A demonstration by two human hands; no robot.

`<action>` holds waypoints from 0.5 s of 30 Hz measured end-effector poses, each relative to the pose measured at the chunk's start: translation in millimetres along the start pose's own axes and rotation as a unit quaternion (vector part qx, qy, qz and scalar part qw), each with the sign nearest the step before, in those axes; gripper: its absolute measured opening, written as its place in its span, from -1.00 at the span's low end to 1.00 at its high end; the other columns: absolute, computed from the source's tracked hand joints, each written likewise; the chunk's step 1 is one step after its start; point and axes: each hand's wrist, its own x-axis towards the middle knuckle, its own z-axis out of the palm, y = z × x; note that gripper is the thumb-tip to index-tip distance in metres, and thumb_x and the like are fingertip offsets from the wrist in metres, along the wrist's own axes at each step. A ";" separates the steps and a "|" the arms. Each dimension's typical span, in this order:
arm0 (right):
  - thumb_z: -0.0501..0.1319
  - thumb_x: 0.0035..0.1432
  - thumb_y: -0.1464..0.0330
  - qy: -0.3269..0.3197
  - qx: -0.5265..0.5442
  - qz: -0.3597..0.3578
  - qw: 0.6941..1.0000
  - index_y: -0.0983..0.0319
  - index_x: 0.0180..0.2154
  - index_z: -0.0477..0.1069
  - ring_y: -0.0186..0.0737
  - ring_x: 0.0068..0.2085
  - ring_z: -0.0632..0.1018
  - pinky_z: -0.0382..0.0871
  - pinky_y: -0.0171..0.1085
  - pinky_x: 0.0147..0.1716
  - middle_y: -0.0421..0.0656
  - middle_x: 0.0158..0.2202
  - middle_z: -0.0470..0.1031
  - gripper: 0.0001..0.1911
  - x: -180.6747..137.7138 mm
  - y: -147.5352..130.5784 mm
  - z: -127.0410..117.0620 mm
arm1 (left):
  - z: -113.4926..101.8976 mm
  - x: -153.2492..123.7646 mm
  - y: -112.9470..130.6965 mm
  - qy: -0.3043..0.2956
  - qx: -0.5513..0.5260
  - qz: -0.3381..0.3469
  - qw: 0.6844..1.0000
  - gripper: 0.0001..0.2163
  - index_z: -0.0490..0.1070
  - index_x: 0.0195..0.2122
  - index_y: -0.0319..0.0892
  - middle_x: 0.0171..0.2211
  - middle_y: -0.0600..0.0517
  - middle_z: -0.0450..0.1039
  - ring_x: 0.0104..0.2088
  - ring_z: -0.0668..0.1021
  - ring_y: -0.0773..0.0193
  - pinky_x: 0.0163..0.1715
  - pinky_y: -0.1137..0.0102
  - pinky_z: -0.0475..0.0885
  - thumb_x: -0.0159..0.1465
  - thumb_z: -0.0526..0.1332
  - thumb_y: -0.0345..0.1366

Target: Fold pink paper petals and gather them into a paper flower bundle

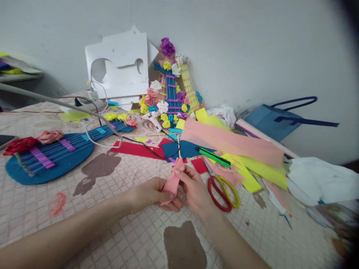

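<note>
Both my hands meet at the middle of the table over a folded strip of pink crepe paper. My left hand is closed around its lower part. My right hand pinches its upper end between thumb and fingers. A thin wooden stick rises just behind the paper; I cannot tell whether either hand grips it. Red-and-yellow scissors lie right beside my right hand.
Pink, yellow, red and blue paper sheets lie behind the scissors with a green marker. A blue felt guitar lies at left. Decorated paper guitars, a glue gun, white cardboard and a blue bag stand by the wall.
</note>
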 end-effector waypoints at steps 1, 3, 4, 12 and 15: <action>0.33 -0.06 0.25 0.006 0.001 -0.011 1.000 0.23 -0.47 0.34 -0.40 -0.50 0.32 0.22 -0.38 -0.47 -0.30 -0.53 0.31 -0.77 0.6 -1.5 -0.7 | -0.3 -0.4 0.0 -0.011 -0.003 -0.004 1.000 -0.74 0.49 -0.23 -0.26 -0.29 -0.14 0.57 -0.28 0.60 0.15 -0.15 0.24 0.43 0.14 0.30 -0.18; 0.33 -0.06 0.28 0.010 0.004 -0.019 1.000 0.23 -0.48 0.35 -0.39 -0.48 0.31 0.21 -0.37 -0.43 -0.30 -0.53 0.31 -0.80 1.2 -2.9 -2.1 | -0.5 -0.9 1.8 -0.027 0.011 -0.006 1.000 -0.73 0.48 -0.25 -0.26 -0.32 -0.12 0.57 -0.27 0.60 0.15 -0.15 0.25 0.42 0.14 0.31 -0.16; 0.33 -0.06 0.28 0.008 0.006 -0.013 1.000 0.23 -0.49 0.35 -0.39 -0.48 0.30 0.20 -0.36 -0.44 -0.30 -0.54 0.31 -0.80 1.3 -2.8 -2.6 | -0.5 -0.9 3.4 -0.026 0.023 -0.001 0.999 -0.73 0.48 -0.25 -0.26 -0.31 -0.12 0.56 -0.27 0.59 0.17 -0.17 0.29 0.42 0.13 0.31 -0.16; 0.32 -0.01 0.22 0.001 -0.016 -0.020 1.000 0.22 -0.43 0.38 -0.31 -0.41 0.38 0.26 -0.31 -0.35 -0.24 -0.46 0.40 -0.78 -0.8 4.9 1.2 | -3.5 5.7 7.2 0.194 0.038 0.067 0.978 -0.68 0.38 -0.40 -0.26 -0.56 0.10 0.36 -0.62 0.33 0.45 -0.63 0.51 0.13 0.09 0.31 -0.06; 0.27 0.05 0.15 -0.021 -0.008 -0.016 1.000 0.20 -0.39 0.38 -0.28 -0.38 0.41 0.30 -0.29 -0.34 -0.22 -0.43 0.43 -0.75 -2.7 2.6 4.4 | -6.3 6.2 7.4 0.207 0.026 0.079 0.975 -0.68 0.35 -0.43 -0.25 -0.59 0.09 0.35 -0.62 0.34 0.43 -0.63 0.50 0.13 0.07 0.33 -0.07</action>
